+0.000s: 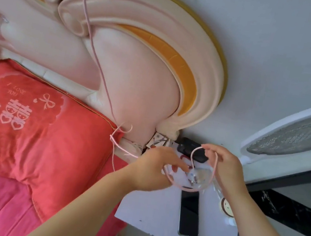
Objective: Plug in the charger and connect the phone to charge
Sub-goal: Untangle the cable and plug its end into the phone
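A dark phone (190,214) lies face up on the white bedside table (155,210). Above the table both hands hold a looped pink charging cable (192,157). My left hand (155,165) grips the lower left part of the loop, index finger stretched out. My right hand (224,166) pinches the top of the loop between thumb and fingertips. The cable runs on from my left hand up across the headboard. A black block (189,146), possibly a charger or socket, sits at the wall behind the loop. A clear round object (198,176) lies under the loop.
A padded pink headboard (137,73) and a red pillow (36,122) fill the left side. A white fan (300,134) stands at the right, beside a black ledge (283,209). A round sticker (227,207) marks the table's right edge.
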Available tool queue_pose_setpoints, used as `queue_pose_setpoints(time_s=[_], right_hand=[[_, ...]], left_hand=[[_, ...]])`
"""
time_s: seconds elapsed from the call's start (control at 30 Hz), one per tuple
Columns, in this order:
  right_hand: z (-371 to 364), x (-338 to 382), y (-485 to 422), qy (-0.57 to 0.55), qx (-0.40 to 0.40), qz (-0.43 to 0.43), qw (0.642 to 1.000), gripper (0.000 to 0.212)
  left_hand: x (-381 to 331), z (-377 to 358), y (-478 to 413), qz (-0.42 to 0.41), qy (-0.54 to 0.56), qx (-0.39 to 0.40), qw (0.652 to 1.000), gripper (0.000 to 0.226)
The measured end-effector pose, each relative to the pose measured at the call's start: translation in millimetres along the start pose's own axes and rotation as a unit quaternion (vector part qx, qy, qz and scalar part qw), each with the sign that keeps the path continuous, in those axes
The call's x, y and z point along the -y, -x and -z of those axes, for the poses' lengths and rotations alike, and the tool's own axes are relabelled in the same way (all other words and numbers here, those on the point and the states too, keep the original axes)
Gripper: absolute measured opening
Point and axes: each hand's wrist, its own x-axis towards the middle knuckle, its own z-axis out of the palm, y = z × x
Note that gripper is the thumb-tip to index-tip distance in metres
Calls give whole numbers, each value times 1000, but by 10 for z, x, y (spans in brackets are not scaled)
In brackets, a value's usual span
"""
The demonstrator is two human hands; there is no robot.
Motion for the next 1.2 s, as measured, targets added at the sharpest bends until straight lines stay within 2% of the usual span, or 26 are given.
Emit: queue_pose_setpoints(time_s=[0.07, 0.17, 0.23, 0.27, 0.3, 0.33, 0.4, 0.5, 0.57, 0.6, 0.67, 0.73, 0.8, 0.87, 0.9, 0.97, 1.03, 1.2], right_hand=[[16, -21, 16, -116, 31, -34, 992, 32], [76, -58, 47, -235, 81, -87, 965, 44], [119, -84, 83, -280, 124, -107, 946, 55], [140, -103, 103, -288, 140, -112, 941, 57], [159, -128, 123, -287, 155, -111, 939, 57], [169, -150, 151, -279, 172, -104, 939, 54], [162, -202, 228, -239, 210, -81, 945, 47], [82, -346, 371, -117, 238, -39, 963, 48], [28, -485, 461, -32, 239, -31, 970, 52], [11, -544, 500, -1, 234, -33, 972, 55], [-4, -664, 539, 4, 194, -63, 979, 54], [14, -703, 518, -81, 119, -104, 984, 38], [57, -656, 460, -221, 98, -126, 962, 15], [124, -590, 409, -339, 94, -125, 927, 27], [153, -570, 391, -358, 81, -119, 923, 28], [190, -551, 400, -324, 63, -98, 939, 21], [198, -586, 452, -286, 51, -85, 953, 27], [215, -694, 634, -263, 32, -72, 961, 33]], left_hand=[[117, -201, -60, 28, -42, 91, 995, 57], [303, -361, -155, 146, -11, 239, 960, 70], [406, -371, -192, 210, 82, 338, 914, 74], [453, -366, -210, 228, 169, 354, 891, 74], [492, -371, -228, 243, 276, 338, 866, 70], [516, -386, -254, 260, 385, 291, 836, 63], [525, -436, -352, 296, 520, 162, 785, 44], [424, -497, -517, 287, 594, 20, 751, 46], [295, -513, -573, 254, 628, -46, 734, 31], [229, -528, -576, 244, 628, -67, 737, 26], [115, -592, -546, 227, 585, -65, 776, 25], [32, -720, -482, 217, 517, -47, 827, 26], [-31, -877, -405, 217, 464, -39, 858, 25], [-51, -1054, -318, 220, 427, -25, 877, 29], [-55, -1138, -274, 223, 410, -17, 884, 31], [-56, -1282, -204, 235, 389, -6, 891, 30], [-50, -1389, -173, 237, 380, 0, 894, 25], [-29, -1550, -146, 217, 330, 14, 919, 22]])
